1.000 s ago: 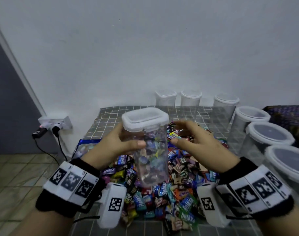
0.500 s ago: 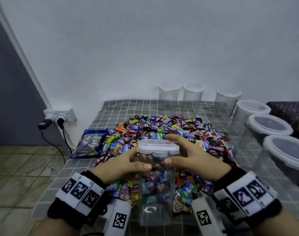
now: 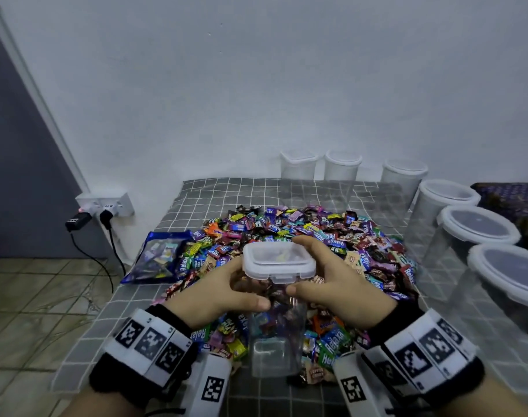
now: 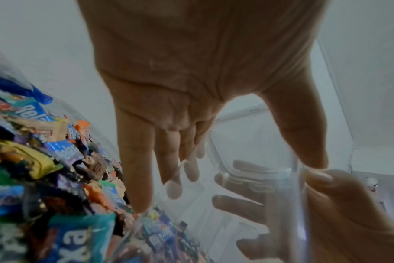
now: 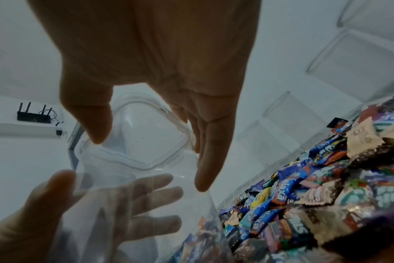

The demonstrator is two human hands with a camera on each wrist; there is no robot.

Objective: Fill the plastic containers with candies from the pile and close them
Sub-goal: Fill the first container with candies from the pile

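A clear square container (image 3: 276,341) with a white lid (image 3: 279,261) on top stands upright at the near edge of the candy pile (image 3: 316,233), with wrapped candies inside. My left hand (image 3: 244,287) grips its upper left side just under the lid, thumb across the front. My right hand (image 3: 313,281) grips the upper right side the same way. In the left wrist view my left hand (image 4: 191,106) reaches along the container wall (image 4: 247,142). The right wrist view shows my right hand (image 5: 169,71) under the lid (image 5: 146,138).
Empty lidded containers line the back (image 3: 342,167) and the right side (image 3: 476,233) of the checked tablecloth (image 3: 214,191). A blue candy bag (image 3: 157,257) lies left of the pile. A wall socket with plugs (image 3: 106,206) sits beyond the table's left edge.
The container came down from chest height to the table in front of the pile. My right hand, free a second ago, now grips it too.
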